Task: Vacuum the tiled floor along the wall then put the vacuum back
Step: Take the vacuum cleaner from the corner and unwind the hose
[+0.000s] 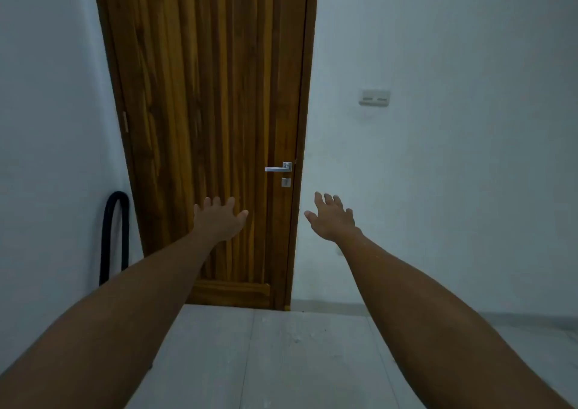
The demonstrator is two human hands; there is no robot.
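Both the left hand (219, 219) and right hand (331, 219) are held out empty, fingers spread. Only a black hose (115, 236) is seen, far left by the door (203, 127); it could be snagged if tugged carelessly.

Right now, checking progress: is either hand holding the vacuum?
No: left hand and right hand are open and empty before the door.

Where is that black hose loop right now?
In the head view, the black hose stands at the far left, against the white wall just left of the wooden door, above the left forearm.
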